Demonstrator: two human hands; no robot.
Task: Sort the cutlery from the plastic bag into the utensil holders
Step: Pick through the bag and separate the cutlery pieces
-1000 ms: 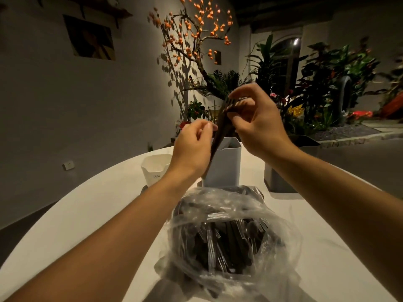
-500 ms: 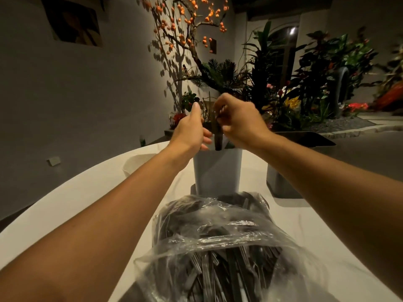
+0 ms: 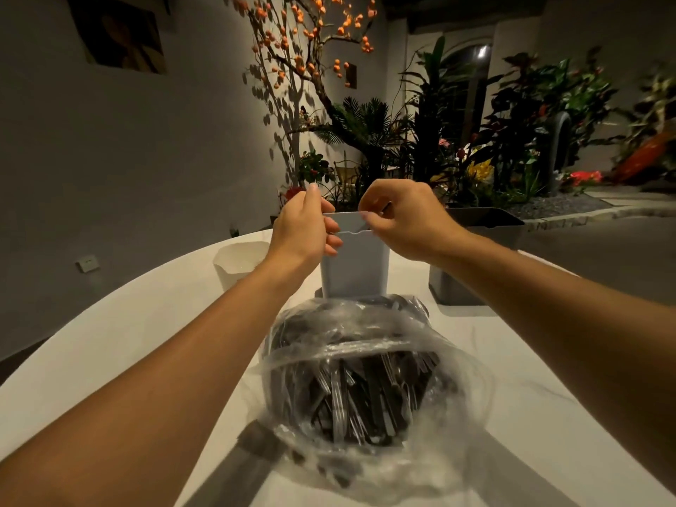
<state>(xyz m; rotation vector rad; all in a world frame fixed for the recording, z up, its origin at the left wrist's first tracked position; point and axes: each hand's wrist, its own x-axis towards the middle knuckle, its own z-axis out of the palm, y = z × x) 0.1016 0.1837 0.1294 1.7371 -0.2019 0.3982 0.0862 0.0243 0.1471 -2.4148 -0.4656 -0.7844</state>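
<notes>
progress: early, judging by the full bag (image 3: 360,389) of cutlery on bench (image 3: 109,342) | left hand (image 3: 301,228), fingers loosely curled, empty, and right hand (image 3: 406,221), grip unclear, over middle holder (image 3: 355,265) | two more holders flank it

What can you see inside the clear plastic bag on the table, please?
The plastic bag holds a heap of dark cutlery. Crinkled plastic and glare hide which pieces they are.

A single head-worn wide-angle camera is looking forward and down from above the person's shoulders, facing twelve o'clock across the tabletop (image 3: 109,334). The plastic bag (image 3: 365,389) is sitting closest beneath the lens, both forearms are stretching away from it, and the wall (image 3: 146,159) is curving at the edges.
</notes>
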